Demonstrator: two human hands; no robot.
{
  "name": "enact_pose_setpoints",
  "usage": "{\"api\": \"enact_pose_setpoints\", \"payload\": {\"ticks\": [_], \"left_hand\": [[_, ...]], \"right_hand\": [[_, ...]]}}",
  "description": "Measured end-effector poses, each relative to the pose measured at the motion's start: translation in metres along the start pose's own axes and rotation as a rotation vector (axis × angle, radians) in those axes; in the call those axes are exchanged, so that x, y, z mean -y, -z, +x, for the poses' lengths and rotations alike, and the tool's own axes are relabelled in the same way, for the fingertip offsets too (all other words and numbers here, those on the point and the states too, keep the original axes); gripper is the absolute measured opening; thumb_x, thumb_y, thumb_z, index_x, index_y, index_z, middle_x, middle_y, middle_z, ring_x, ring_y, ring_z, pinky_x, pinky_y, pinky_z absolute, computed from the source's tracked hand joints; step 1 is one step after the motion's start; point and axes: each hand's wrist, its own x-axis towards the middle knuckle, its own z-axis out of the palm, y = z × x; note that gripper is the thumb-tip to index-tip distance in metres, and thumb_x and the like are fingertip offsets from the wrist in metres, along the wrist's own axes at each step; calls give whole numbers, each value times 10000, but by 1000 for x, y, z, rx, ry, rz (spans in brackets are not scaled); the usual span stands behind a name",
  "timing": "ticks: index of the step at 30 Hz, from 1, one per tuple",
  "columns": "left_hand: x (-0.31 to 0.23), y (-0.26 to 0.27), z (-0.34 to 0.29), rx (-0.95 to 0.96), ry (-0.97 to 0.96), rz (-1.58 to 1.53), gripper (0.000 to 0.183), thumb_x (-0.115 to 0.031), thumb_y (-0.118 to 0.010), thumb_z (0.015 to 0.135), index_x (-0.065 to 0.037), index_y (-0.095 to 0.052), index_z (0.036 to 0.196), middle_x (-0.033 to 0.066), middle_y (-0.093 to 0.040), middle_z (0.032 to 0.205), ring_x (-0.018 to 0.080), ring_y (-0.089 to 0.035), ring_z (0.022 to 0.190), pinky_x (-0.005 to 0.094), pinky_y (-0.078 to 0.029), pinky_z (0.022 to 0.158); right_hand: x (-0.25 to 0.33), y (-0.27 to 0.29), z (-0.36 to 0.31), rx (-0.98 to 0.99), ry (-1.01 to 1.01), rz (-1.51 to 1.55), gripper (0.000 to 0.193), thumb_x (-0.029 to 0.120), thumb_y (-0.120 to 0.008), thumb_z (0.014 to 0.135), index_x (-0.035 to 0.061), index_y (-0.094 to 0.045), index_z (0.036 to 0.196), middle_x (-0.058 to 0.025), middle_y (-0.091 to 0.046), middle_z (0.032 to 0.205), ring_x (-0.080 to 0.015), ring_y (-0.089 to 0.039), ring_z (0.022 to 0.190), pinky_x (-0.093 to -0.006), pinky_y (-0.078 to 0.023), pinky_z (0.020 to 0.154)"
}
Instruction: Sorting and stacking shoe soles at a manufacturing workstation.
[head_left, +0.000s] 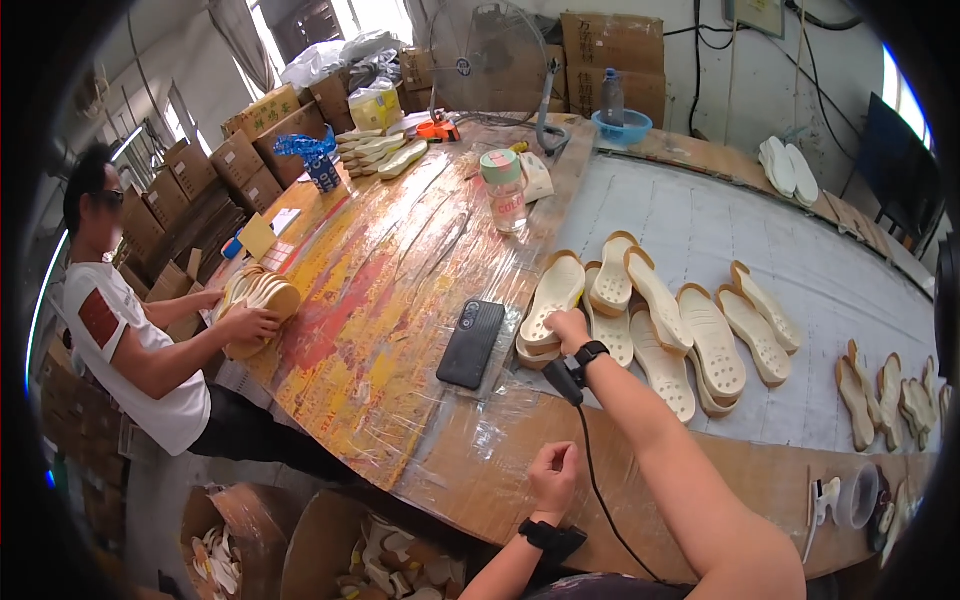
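Cream shoe soles with tan edges lie in a loose group on the grey-covered table, several of them stacked on one another. At the group's left end, my right hand [568,330] is closed on the near end of a shoe sole [554,292], which rests on another sole. My fingertips are partly hidden there. My left hand [553,478] is curled into a loose fist over the table's front edge, with nothing visible in it. Beside the soles, a black phone [471,344] lies on the plastic-covered part of the table.
A lidded bottle [504,190] stands beyond the phone. More soles [888,400] lie at the right, near a clear cup [857,495]. At the left a person [150,330] holds a stack of soles [262,298]. Below the table's front edge stand boxes of pieces [385,560].
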Motion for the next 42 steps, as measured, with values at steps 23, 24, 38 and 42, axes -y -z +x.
{"api": "enact_pose_setpoints", "payload": {"ticks": [23, 24, 38, 42], "left_hand": [[-106, -71, -123, 534, -428, 103, 504, -126, -455, 883, 49, -256, 1312, 173, -403, 1259, 262, -400, 1166, 323, -305, 968], [-108, -72, -127, 542, -427, 106, 504, -126, -455, 883, 49, -256, 1312, 173, -403, 1259, 262, -400, 1166, 323, -305, 968], [-111, -74, -119, 251, 108, -406, 546, -162, -462, 894, -37, -150, 1323, 118, -428, 1190, 207, -468, 1056, 330, -379, 908], [-105, -57, -98, 257, 376, -713, 445, -251, -356, 937, -62, -213, 1313, 126, -425, 1224, 243, -480, 1076, 372, -402, 918]], "right_hand": [[-88, 225, -334, 523, 61, 783, 392, 270, -441, 905, 10, -410, 1197, -81, -523, 1124, -162, -559, 951, -303, -457, 840], [-88, 226, -337, 533, 97, 788, 380, 250, -453, 900, 8, -418, 1190, -79, -525, 1119, -163, -553, 962, -298, -452, 841], [-42, 216, -373, 316, 606, -36, 688, 223, -606, 820, 4, -222, 1347, -131, -388, 1288, -200, -422, 1141, -333, -314, 974], [-20, 218, -382, 358, 800, -35, 987, 267, -748, 669, 1, -107, 1370, -132, -262, 1383, -172, -307, 1232, -311, -267, 1000]]}}
